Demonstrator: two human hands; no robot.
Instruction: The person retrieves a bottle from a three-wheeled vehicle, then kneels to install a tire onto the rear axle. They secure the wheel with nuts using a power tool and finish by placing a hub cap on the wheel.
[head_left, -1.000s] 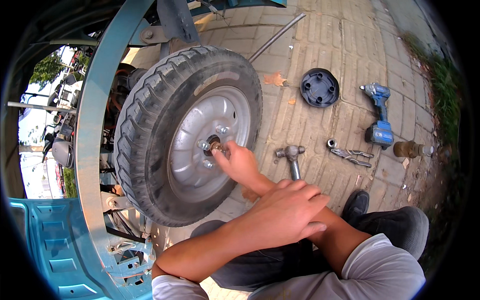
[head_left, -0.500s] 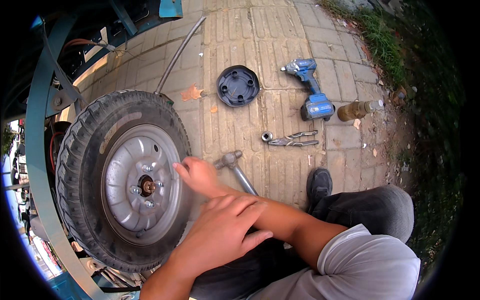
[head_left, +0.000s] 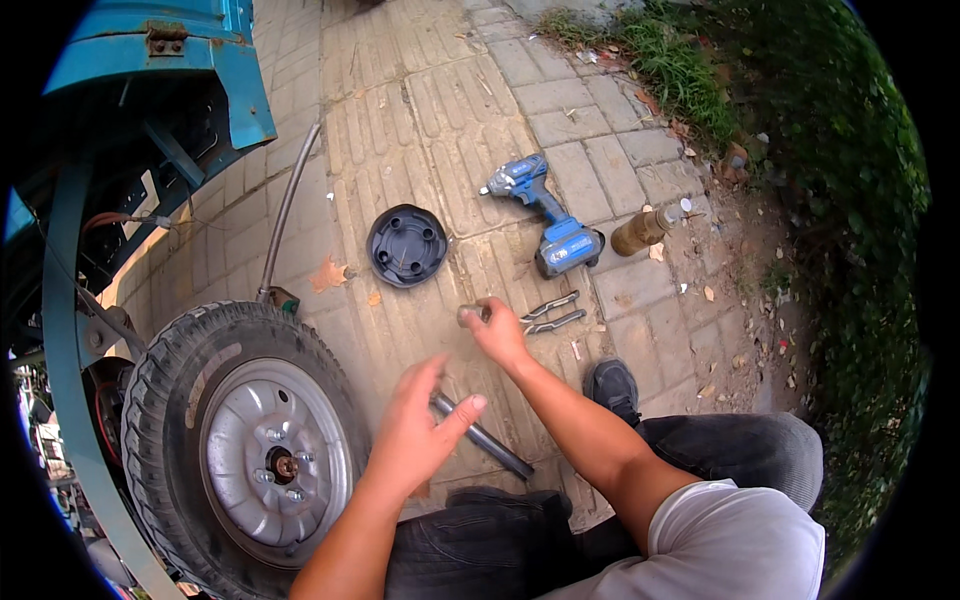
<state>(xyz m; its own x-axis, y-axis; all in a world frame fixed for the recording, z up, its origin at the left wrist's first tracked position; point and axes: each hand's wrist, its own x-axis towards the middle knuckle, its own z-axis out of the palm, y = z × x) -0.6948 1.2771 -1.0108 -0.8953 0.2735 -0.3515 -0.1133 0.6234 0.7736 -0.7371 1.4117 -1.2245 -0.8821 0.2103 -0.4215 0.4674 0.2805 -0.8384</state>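
A wheel with a grey steel rim (head_left: 262,462) and a black tyre (head_left: 170,375) stands at the lower left, its hub (head_left: 286,466) bare. My left hand (head_left: 418,432) hovers open, fingers apart, just right of the tyre and over a grey metal wrench bar (head_left: 495,450) lying on the paving. My right hand (head_left: 497,330) reaches out over the bricks, its fingers closed on a small grey metal piece (head_left: 467,315) that is blurred. Pliers (head_left: 552,312) lie right beside that hand.
A black round hub cap (head_left: 405,245), a blue cordless impact driver (head_left: 548,215) and a brown bottle (head_left: 645,230) lie on the brick paving ahead. A long metal pipe (head_left: 285,215) leans by the blue vehicle body (head_left: 160,60). Grass borders the right side.
My right hand has left the wheel hub and swung out right to the bricks near the pliers. My left hand has come off my right forearm and opened. The view has turned right.
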